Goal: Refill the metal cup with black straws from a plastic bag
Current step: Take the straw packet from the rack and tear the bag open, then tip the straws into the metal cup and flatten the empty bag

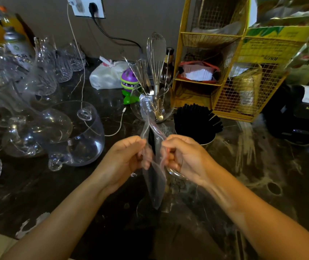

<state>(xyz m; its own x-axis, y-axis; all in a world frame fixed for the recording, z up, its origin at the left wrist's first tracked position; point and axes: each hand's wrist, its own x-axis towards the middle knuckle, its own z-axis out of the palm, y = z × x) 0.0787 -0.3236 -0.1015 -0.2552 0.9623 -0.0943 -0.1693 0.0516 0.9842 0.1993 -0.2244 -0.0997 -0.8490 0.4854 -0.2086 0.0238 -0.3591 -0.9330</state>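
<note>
Head view. The left hand point(125, 160) and the right hand point(183, 158) are both pinching a long, clear, crumpled plastic bag point(154, 182) above the dark marbled table point(262, 184), each closed on the film at about mid-length. The bag's long axis is running near-vertical in the picture, its printed end pointing away from the person toward the clear glass utensil holder with a steel whisk point(155, 102), its lower end hanging toward the person. A dark strip is showing through the film; whether it is a straw cannot be told.

The round metal cup point(206, 140) is standing just right of the hands, already crowded with thin black straws point(195, 117) fanning upward and to the right.

Judged step: the filling appears done or nearly so, and the hands are gathering or flattening the bag. The next move calls for checking the bag for leftover straws, then setting it aside without brushing the cup.
</note>
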